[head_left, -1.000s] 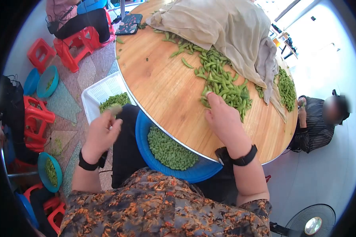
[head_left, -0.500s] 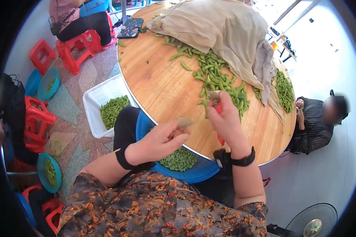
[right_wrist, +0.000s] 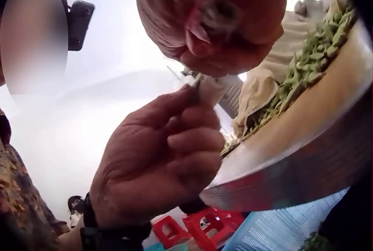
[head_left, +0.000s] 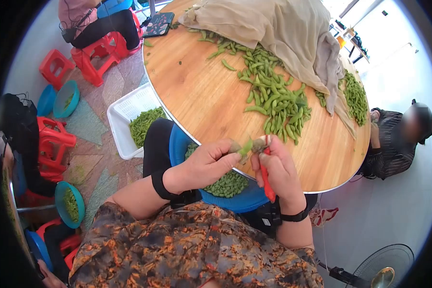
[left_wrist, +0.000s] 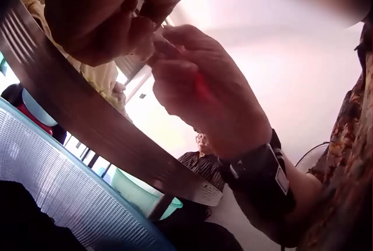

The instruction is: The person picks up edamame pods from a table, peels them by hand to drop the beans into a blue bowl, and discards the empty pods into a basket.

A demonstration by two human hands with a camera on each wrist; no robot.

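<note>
In the head view my left hand (head_left: pixel 201 162) pinches a green soybean pod (head_left: pixel 246 147) between thumb and fingertips. Close against it, my right hand (head_left: pixel 282 172) grips a small hand tool with a red handle (head_left: pixel 268 186); its working end lies mostly hidden among the fingers. Both hands meet above the near edge of the round wooden table (head_left: pixel 197 91). Some fingertips have a grey-green covering. Below them, a blue basin (head_left: pixel 178 144) on the lap holds shelled green beans (head_left: pixel 229 185). A heap of pods (head_left: pixel 273 101) lies on the table beyond the right hand.
A beige cloth (head_left: pixel 269 24) covers the far part of the heap. Left of the table, a white basket (head_left: pixel 121 120) holds green pods or hulls. Red stools (head_left: pixel 93 55) and teal basins (head_left: pixel 66 98) stand on the floor. Another person (head_left: pixel 393 144) sits at the right.
My left hand has come from beside the white basket to the table edge. My right hand has drawn back from the heap, and the two hands now meet at a pod.
</note>
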